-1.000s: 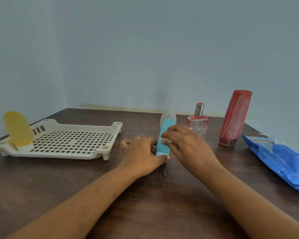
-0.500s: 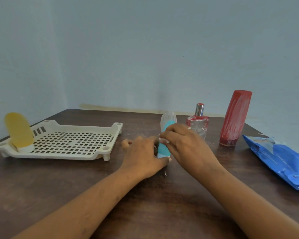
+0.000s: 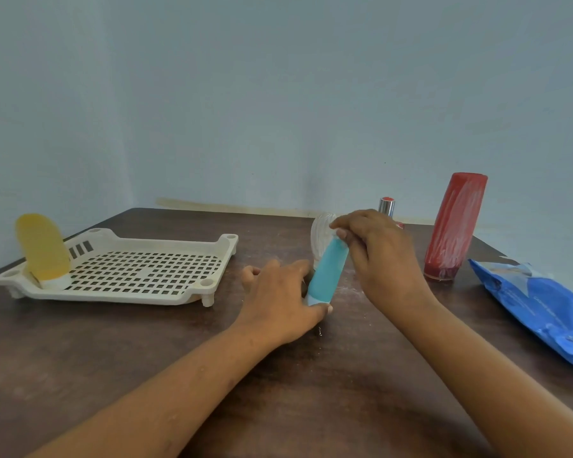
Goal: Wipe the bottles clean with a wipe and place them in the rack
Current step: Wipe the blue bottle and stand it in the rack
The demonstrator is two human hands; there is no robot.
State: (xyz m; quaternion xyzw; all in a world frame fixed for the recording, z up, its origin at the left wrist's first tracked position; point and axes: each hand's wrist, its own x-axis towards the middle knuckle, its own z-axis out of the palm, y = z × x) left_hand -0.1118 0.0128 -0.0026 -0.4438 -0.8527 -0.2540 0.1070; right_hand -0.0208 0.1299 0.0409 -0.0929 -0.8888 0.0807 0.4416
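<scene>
Teal tube bottle [image 3: 328,269] stands tilted on the wooden table [image 3: 113,358], cap end down, between the rack [image 3: 146,269] and the red bottle [image 3: 454,226]. The left hand [image 3: 278,302] curls round its lower end. The right hand [image 3: 381,256] pinches the top edge with fingers closed; a wipe under them cannot be confirmed. Brace the base firmly, draw the wipe along the full length, rotate, repeat. The yellow bottle [image 3: 42,246] already stands in the rack.

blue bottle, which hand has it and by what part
Both: the left hand grips the blue bottle at its bottom cap end, the right hand pinches its top.
</scene>
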